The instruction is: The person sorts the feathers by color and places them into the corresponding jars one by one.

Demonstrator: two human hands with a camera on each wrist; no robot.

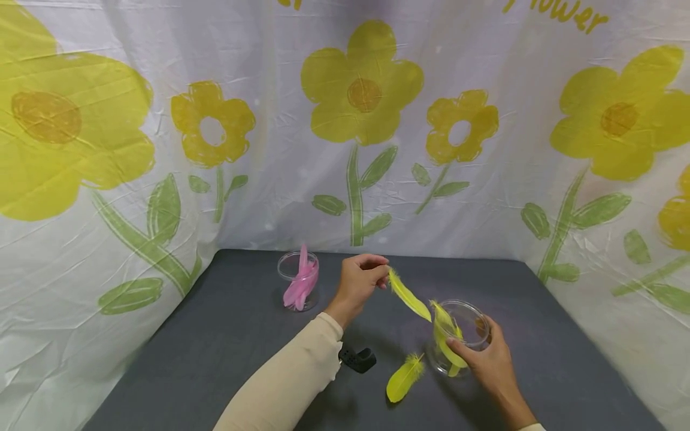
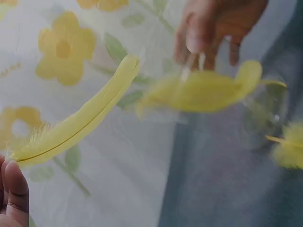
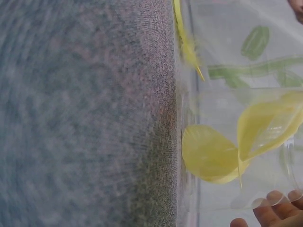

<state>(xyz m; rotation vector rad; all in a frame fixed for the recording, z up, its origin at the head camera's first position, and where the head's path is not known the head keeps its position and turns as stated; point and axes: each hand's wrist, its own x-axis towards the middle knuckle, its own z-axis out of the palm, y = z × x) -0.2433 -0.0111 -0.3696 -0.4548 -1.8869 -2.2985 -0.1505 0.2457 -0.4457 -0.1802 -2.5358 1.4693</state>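
Observation:
My left hand point(image 1: 362, 280) pinches a yellow feather point(image 1: 409, 297) by its fluffy quill end, the broad tip sloping down to the right towards a clear cup point(image 1: 441, 361). My right hand point(image 1: 492, 358) holds that cup by its right side, thumb near the rim. Yellow feathers point(image 1: 446, 338) stand inside it, one end poking over the rim; in the right wrist view, feathers point(image 3: 210, 153) show through the clear wall. Another yellow feather point(image 1: 401, 380) lies on the dark table just left of the cup, its fluffy end towards the cup.
A second clear cup point(image 1: 280, 269) holding pink feathers point(image 1: 300, 287) stands at the table's back left. A black curved item point(image 1: 360, 360) shows beside the left sleeve. Behind and beside the dark table point(image 1: 226, 335) hangs a white cloth point(image 1: 280, 197) printed with yellow flowers.

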